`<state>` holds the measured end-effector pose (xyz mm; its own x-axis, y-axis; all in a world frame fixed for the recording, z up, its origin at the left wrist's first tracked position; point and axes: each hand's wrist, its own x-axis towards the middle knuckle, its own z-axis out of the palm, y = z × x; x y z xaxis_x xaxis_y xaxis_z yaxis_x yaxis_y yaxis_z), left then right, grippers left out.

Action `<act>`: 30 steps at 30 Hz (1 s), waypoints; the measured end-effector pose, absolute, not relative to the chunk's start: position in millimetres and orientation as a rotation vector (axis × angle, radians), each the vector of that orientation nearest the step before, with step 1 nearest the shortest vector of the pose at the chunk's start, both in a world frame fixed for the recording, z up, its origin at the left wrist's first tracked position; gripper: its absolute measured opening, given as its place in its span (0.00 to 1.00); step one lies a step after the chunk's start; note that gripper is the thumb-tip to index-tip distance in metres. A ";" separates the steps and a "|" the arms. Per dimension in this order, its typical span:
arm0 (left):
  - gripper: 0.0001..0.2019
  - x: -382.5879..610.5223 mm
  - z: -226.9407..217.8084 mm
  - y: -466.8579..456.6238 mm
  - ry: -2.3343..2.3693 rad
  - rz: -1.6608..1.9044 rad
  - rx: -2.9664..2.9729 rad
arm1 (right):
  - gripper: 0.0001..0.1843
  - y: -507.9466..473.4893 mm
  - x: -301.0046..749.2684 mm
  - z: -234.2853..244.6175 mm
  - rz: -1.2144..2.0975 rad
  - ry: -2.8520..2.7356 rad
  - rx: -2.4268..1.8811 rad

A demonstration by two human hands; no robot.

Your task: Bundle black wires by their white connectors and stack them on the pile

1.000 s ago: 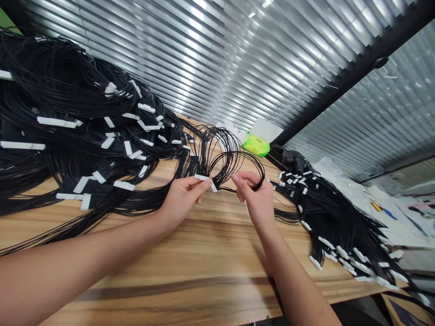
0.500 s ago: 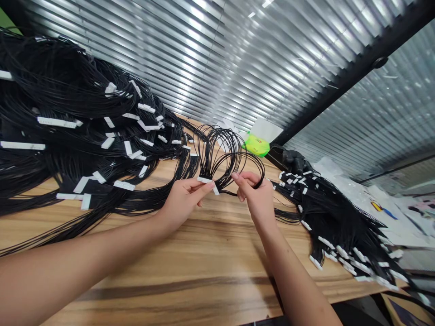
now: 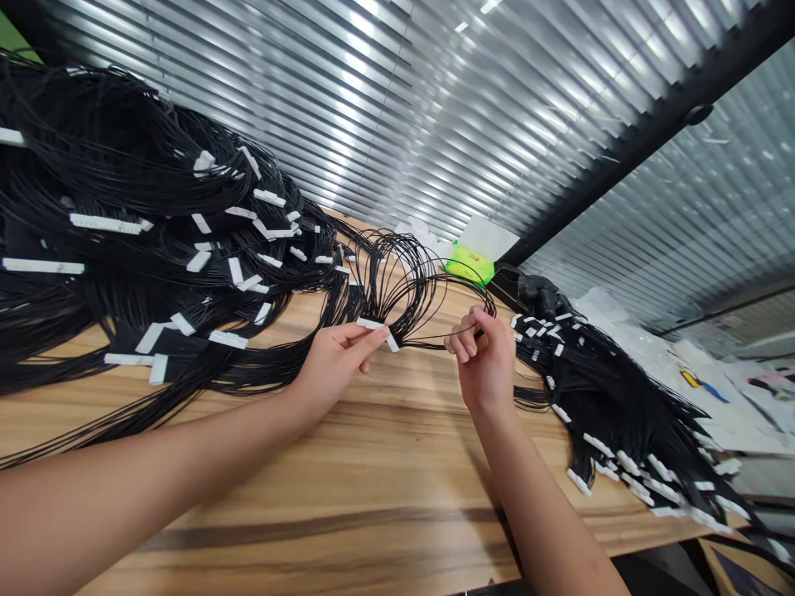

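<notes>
My left hand (image 3: 337, 368) pinches a white plastic connector (image 3: 377, 327) between thumb and fingers, with a bundle of thin black wires (image 3: 403, 277) running out of it. The wires rise in a wide loop and come down to my right hand (image 3: 483, 360), whose fingertips grip some of them. A large heap of black wires with white connectors (image 3: 124, 215) lies left of my left hand, and its strands reach the bundle. A second heap (image 3: 612, 414) lies right of my right hand.
Both heaps lie on a wooden tabletop (image 3: 348, 463). A green packet (image 3: 470, 266) and a dark crumpled object (image 3: 537, 294) stand at the far edge, before a window with slatted blinds (image 3: 373, 108). White sheets and papers (image 3: 714, 406) lie at the right.
My right hand has moved right, away from the connector, and its fingers have shifted along the wires. The wire loop has spread wider. My left hand has barely moved.
</notes>
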<state>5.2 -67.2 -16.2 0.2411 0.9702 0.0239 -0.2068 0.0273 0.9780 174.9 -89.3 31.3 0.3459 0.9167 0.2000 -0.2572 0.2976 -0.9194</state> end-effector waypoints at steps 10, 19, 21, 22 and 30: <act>0.14 4.7 -16.4 -67.7 0.876 1.110 1.205 | 0.10 -89.3 173.6 28.1 0.865 -0.947 -0.972; 0.15 5.4 -12.1 -68.5 0.892 1.123 1.191 | 0.12 -94.8 172.9 26.7 1.022 -1.091 -0.897; 0.15 5.3 -11.3 -69.3 0.883 1.111 1.200 | 0.15 -94.4 171.6 27.8 1.034 -1.037 -0.880; 0.15 5.1 -11.1 -69.8 0.875 1.105 1.206 | 0.16 -94.0 171.2 28.1 1.025 -1.006 -0.883; 0.15 3.7 -13.8 -69.3 0.871 1.108 1.218 | 0.17 -91.5 175.2 32.5 0.921 -0.836 -0.957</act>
<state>3.7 -69.3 -13.8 0.2629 0.9634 0.0527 -0.1760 -0.0059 0.9844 175.2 -91.5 32.5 0.3732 0.9111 0.1751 -0.2623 0.2847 -0.9221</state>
